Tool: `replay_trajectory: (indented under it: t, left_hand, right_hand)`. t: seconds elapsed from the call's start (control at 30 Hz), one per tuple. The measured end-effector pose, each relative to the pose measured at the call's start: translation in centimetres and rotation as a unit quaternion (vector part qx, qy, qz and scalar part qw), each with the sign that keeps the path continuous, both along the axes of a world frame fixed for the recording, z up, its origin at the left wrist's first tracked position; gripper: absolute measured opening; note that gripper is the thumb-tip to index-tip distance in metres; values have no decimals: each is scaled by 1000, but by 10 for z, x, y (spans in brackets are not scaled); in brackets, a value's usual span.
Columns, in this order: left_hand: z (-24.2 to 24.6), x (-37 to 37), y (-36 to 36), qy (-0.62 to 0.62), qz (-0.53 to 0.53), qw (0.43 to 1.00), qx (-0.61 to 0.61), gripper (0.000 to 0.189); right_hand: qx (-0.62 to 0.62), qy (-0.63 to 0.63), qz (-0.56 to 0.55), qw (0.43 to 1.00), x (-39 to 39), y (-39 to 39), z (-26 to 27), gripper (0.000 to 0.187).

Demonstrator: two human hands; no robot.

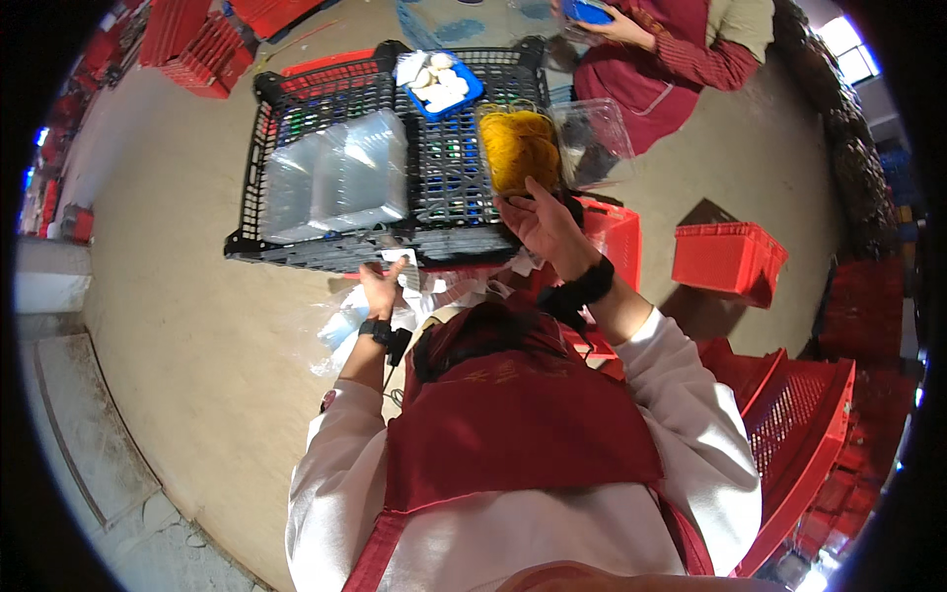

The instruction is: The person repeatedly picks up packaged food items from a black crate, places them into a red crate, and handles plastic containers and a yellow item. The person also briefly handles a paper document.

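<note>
My left hand [381, 287] is at the near edge of the black plastic crate [444, 200], its thumb and fingers on a small white card or label strip [402, 260]. My right hand [544, 222] is palm up, fingers spread and curled, at the near edge of a clear plastic container of yellow strands [520, 152]; whether it grips the container cannot be told. The container's clear lid [595, 140] lies open to the right. Two stacks of clear plastic trays [359, 174] lie on the crate's left half. Behind them is a blue tray [473, 92] of white mushroom-like pieces [442, 83].
A co-worker [651, 81] at the far right holds a blue tray [588, 11]. One red crate [729, 259] sits on the floor at right, and more red crates [795, 414] are beside me. Stacked red crates [200, 52] stand far left. Clear plastic film [344, 329] hangs below my left hand.
</note>
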State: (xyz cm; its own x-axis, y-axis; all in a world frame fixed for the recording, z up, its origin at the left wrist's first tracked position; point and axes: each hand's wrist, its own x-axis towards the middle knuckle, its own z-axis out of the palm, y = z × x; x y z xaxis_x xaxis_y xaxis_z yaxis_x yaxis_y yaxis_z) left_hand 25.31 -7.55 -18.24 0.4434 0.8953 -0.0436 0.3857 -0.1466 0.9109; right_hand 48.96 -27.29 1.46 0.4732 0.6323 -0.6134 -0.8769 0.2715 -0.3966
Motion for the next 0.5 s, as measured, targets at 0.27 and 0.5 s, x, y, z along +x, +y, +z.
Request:
replay_trajectory:
  t: [0.27,0.5]
  left_hand:
    - [111,-42,-27,-77,-157,944,-279,18]
    - [212,-22,28,-353,72,888,-287,59]
  right_hand:
    - [-80,-14,-34,996,22,34,-61,22]
    - [-68,-106,-60,990,18,25,-36,17]
